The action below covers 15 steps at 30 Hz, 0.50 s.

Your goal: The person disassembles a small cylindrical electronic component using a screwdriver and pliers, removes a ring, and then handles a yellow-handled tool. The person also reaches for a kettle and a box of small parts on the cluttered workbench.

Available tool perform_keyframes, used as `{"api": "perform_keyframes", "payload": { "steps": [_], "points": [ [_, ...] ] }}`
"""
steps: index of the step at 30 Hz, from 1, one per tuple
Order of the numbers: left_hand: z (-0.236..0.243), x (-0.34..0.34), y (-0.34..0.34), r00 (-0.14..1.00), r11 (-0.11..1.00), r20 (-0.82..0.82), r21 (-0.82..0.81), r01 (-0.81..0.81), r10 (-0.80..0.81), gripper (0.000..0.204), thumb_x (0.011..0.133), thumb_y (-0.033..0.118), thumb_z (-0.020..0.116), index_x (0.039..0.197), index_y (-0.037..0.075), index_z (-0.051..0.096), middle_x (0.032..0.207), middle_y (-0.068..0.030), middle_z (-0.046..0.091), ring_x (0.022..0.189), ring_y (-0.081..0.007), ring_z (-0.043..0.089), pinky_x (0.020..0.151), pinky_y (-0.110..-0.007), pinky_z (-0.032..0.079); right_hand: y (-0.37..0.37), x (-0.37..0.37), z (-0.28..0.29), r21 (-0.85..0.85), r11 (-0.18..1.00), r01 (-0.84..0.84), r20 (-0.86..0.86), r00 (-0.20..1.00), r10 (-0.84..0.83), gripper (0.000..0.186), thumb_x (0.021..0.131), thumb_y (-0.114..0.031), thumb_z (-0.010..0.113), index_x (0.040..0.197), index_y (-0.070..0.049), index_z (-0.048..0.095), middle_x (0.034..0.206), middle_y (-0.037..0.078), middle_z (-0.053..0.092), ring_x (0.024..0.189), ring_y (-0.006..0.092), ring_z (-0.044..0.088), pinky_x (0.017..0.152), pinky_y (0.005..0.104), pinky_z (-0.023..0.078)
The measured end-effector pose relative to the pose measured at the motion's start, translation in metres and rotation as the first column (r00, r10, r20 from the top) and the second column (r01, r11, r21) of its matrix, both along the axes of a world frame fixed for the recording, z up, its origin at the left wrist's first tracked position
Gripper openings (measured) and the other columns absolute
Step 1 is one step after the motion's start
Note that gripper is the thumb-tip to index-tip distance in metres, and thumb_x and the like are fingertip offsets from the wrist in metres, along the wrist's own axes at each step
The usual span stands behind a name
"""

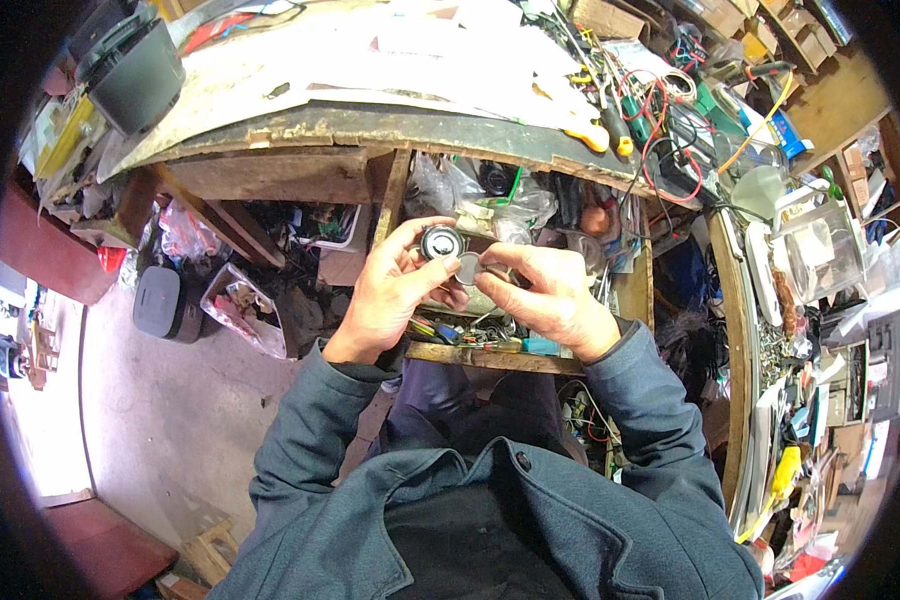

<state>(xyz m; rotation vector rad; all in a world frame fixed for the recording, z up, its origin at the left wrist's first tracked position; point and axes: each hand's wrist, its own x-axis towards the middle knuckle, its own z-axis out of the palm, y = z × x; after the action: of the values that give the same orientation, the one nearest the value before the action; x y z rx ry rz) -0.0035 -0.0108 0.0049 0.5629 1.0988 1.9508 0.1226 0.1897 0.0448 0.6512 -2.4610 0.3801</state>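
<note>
My left hand is closed round a small round black part with a pale, shiny centre, its face turned up. Its kind is not clear; it resembles a watch case or a lens. Beside it, my right hand pinches a thin grey disc on edge between thumb and fingers, close to my left thumb. Both hands are above an open wooden drawer full of tools, plastic bags and loose parts. A dark round piece lies among the bags at its back.
The worktop beyond the drawer bears white sheets, screwdrivers and tangled red cables. A grey bin stands at its left end. On the floor are a black box and a littered carton. Cluttered shelving runs along the right.
</note>
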Motion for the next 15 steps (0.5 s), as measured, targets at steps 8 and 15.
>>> {"api": "perform_keyframes", "payload": {
  "steps": [8, 15],
  "points": [
    [0.000, 0.001, 0.001, 0.999, 1.000, -0.031, -0.004, -0.024, 0.024, 0.047, 0.097, 0.001, 0.068, 0.141, -0.001, 0.052, 0.106, -0.0090, 0.071, 0.079, -0.0193, 0.072, 0.069, -0.032, 0.063, -0.002, -0.004, -0.002, -0.069, 0.997, 0.046, 0.037, 0.998, -0.043, 0.036, 0.079, -0.004, 0.083, 0.113, -0.006, 0.072, 0.106, 0.012, 0.071, 0.084, 0.0245, 0.073, 0.067, 0.0314, 0.058],
    [-0.001, -0.002, 0.001, 0.999, 1.000, 0.044, -0.016, -0.025, 0.025, 0.046, 0.097, 0.002, 0.067, 0.141, -0.001, 0.052, 0.104, -0.0088, 0.070, 0.077, -0.0198, 0.071, 0.068, -0.034, 0.062, 0.002, -0.014, -0.023, -0.649, 0.731, 0.210, 0.370, 0.927, 0.061, 0.048, 0.075, 0.000, 0.088, 0.120, -0.004, 0.071, 0.110, 0.006, 0.070, 0.097, 0.0152, 0.067, 0.079, 0.0299, 0.055]
  ]
}}
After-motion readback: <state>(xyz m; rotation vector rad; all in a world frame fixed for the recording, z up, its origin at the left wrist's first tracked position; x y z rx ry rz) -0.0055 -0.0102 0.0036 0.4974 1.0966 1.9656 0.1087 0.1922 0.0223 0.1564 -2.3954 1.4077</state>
